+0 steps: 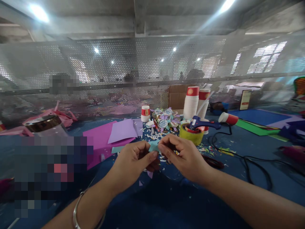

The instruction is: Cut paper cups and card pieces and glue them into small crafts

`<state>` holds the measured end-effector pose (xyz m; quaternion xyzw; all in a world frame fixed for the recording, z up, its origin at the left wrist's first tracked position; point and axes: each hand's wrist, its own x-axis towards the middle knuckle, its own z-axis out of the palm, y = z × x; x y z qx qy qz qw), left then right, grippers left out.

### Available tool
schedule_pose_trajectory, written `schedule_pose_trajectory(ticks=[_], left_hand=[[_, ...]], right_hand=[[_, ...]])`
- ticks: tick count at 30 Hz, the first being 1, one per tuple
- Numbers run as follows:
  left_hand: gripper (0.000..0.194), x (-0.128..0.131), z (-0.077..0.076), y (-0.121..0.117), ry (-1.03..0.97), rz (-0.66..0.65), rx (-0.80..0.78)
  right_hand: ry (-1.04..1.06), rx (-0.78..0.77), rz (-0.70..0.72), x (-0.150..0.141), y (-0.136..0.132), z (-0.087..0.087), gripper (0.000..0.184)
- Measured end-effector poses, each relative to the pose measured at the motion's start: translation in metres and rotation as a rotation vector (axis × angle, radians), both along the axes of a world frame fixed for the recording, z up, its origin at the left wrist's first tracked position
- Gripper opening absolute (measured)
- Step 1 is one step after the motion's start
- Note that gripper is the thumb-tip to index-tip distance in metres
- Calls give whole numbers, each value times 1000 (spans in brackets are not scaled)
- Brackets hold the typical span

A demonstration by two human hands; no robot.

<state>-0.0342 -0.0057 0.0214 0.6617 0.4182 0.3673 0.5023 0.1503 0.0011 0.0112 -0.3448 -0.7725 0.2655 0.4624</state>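
Note:
Between my two hands is a small piece of light blue paper (153, 146). My left hand (135, 157) pinches its left side between thumb and fingers. On the other side, the thumb and fingertips of my right hand (182, 156) close on its right edge. Paper scraps (154, 136) in white, purple and yellow are scattered on the blue table just beyond. Behind them lies a heap of small paper pieces with round patterned discs (163, 123). A blue hot glue gun (205, 123) rests across a yellow tape roll (191, 135) past my right hand.
Stacked paper cups (191, 103) stand at the back, and one cup (228, 118) lies on its side. Purple sheets (122, 131) are left of centre. A black cord (238, 155) trails across the right. A perforated metal screen (107, 70) closes off the far side.

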Motion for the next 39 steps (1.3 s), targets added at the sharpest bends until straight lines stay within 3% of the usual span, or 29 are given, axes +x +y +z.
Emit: schedule_pose_trajectory(ticks=[11,18,24,27,33,39], left_hand=[[25,-4,6,-3,66,-38,44],[25,-5,7,-3,50,-146,-70],[30,-5,10,-3,59,-140,-86],[31,-5,8,-3,80,-138,-76],[19,0,0,-1,-26,-11,18],[23,1,5,-2,-185,7,-206]], right_hand=[[-64,16,17,-1,0,1,17],[-61,-22,81,-2,-2,2,17],[10,-126,135,-3,-3,2,15],[-8,-100,113,-3,-3,3,14],[-63,-62,80,1,3,4,13],[-67,-34,86,2,3,0,12]])
